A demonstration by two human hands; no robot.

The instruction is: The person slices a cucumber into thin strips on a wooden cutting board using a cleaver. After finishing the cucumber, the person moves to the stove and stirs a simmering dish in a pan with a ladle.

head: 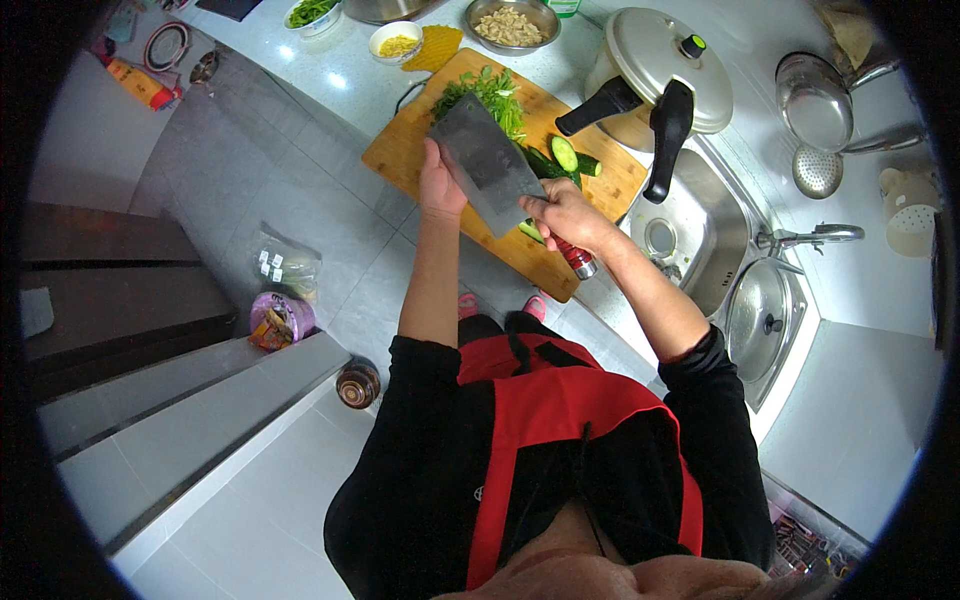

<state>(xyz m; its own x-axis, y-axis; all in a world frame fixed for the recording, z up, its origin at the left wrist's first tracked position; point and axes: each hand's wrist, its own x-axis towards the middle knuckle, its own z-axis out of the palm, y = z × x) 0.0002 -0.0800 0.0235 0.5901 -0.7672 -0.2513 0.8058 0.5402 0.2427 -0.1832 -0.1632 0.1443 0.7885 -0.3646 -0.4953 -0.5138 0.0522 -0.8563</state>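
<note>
My right hand (562, 214) grips a Chinese cleaver (491, 165) by its red handle, with the fingers up against the heel of the blade. The broad dark blade lies tilted over a wooden cutting board (405, 150). At the blade's left edge is my left hand (441, 180), its palm and thumb by the steel and its fingers mostly hidden behind it. Leafy green herbs (495, 94) lie on the board beyond the blade. Cut cucumber pieces (564, 154) sit on the board to the right, and part of another shows below the blade.
A pressure cooker (660, 67) stands right of the board, its black handles jutting out. Beyond the board are a steel bowl (551, 22) of pale pieces and a white bowl (396, 43) of chopped yellow food. The steel sink (709, 225) and a pot lid (757, 319) are at right.
</note>
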